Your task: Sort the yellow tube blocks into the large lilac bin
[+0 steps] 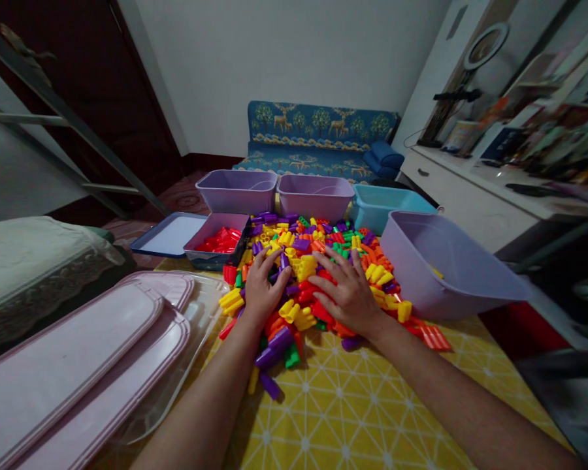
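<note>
A heap of plastic building pieces [301, 245] in red, yellow, purple, green and orange covers the middle of the table. My left hand [263, 287] rests on the heap's left part, fingers apart, beside a small purple piece [285, 262]. On the right part lies my right hand [347, 292], its fingers spread over red pieces [306, 292]. A yellow piece [304, 267] sits between the two hands. Neither hand visibly grips anything; the pieces under my palms are hidden. Nearer to me, a large purple piece [274, 349] lies at the heap's front edge.
Behind the heap stand two purple bins [238, 189] and a blue bin [392, 199]. Another purple bin [441, 261], with a yellow piece inside, is at right. A box [215, 261] at left holds red pieces. Pink lids [78, 326] lie at left on the yellow tablecloth [343, 405].
</note>
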{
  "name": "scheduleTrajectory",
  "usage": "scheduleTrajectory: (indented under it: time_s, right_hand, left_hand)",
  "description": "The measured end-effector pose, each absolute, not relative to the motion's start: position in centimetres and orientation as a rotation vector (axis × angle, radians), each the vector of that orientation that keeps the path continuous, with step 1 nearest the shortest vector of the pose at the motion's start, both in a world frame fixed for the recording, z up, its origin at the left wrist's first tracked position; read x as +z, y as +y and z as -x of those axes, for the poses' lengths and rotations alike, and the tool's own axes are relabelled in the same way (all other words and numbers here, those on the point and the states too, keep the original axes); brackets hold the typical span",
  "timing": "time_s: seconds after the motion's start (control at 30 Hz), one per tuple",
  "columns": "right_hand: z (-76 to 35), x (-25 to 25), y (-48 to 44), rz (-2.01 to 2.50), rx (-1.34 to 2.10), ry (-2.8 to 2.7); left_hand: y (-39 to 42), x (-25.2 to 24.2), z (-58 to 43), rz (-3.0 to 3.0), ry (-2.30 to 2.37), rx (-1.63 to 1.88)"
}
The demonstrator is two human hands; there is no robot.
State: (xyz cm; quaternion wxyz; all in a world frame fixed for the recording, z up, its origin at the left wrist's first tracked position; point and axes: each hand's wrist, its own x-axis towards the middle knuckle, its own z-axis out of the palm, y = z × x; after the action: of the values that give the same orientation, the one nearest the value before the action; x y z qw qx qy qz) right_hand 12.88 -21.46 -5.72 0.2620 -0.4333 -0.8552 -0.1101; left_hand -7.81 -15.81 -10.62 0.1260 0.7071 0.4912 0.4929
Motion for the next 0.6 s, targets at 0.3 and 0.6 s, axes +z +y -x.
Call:
scheduleTrajectory:
  time_s: [0.3,0.6]
  right_hand:
    - [-19.3,-8.1,-31.9,1.625,-0.145,-1.641]
    - [-24.9,-14.5,-34.8,2.011,-0.019,-1.516]
  left_hand:
    - [-15.8,-10.7,7.8,-2.043,1.466,1.425]
    - [-15.9,-10.6,7.6,-2.026,1.448,1.442]
